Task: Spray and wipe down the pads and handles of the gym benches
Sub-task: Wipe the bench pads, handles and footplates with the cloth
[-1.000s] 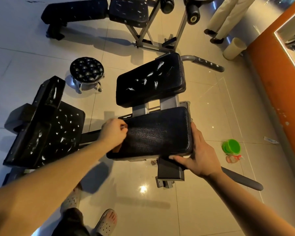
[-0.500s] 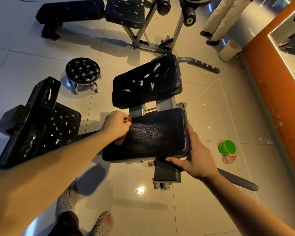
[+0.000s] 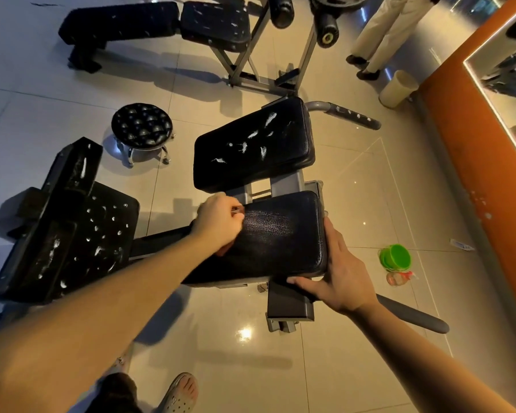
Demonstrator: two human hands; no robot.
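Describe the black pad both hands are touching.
The pad is a black rectangle with rounded corners, its leather-like cover finely cracked and free of white spots. It sits on a grey metal frame. The left hand grips what looks like a reddish cloth at its left end; the right hand rests against its right corner.

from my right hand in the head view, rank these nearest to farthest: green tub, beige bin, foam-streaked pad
1. green tub, on the floor just right of the right hand
2. foam-streaked pad, ahead and to the left
3. beige bin, far ahead by the orange wall
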